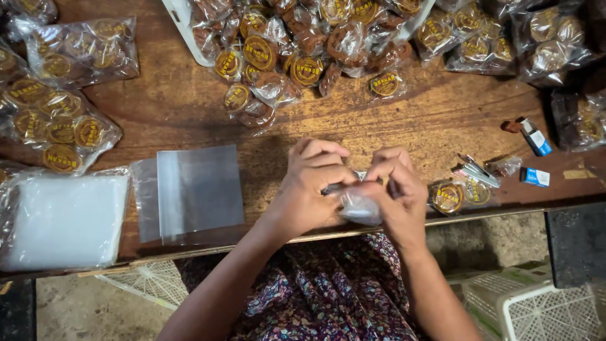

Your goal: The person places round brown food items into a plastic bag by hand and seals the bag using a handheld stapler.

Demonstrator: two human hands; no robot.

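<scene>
Head view, looking down on a worn wooden table (404,120) at its near edge. Both hands meet over that edge, close together, fingers curled inward. The left hand (312,189) is clenched around the upper part of a small clear plastic packet (358,208); the right hand (394,189) pinches the same packet from the other side, thumb and fingertips touching the left hand's. The packet is transparent and crinkled, with a pale glossy bulge hanging below the fingers; a dark strip shows between the two thumbs — possibly the packet's contents or its folded mouth, but the fingers hide too much to tell. It is held just above the table edge, over the floral-patterned lap (328,297). Left of the hands lies a flat stack of empty clear bags (196,189), and further left a thicker white bundle of bags (63,218). Across the far side of the table is a heap of wrapped brown round sweets with gold circular labels (303,50), some spilling from a white tray (183,31); bagged lots of the same lie at the left (57,126). Just right of the right hand sits another labelled packet (457,194), then small metal pieces (480,172) and blue-and-white small boxes (535,139) — well apart from the hands. White plastic baskets (530,306) stand below.
</scene>
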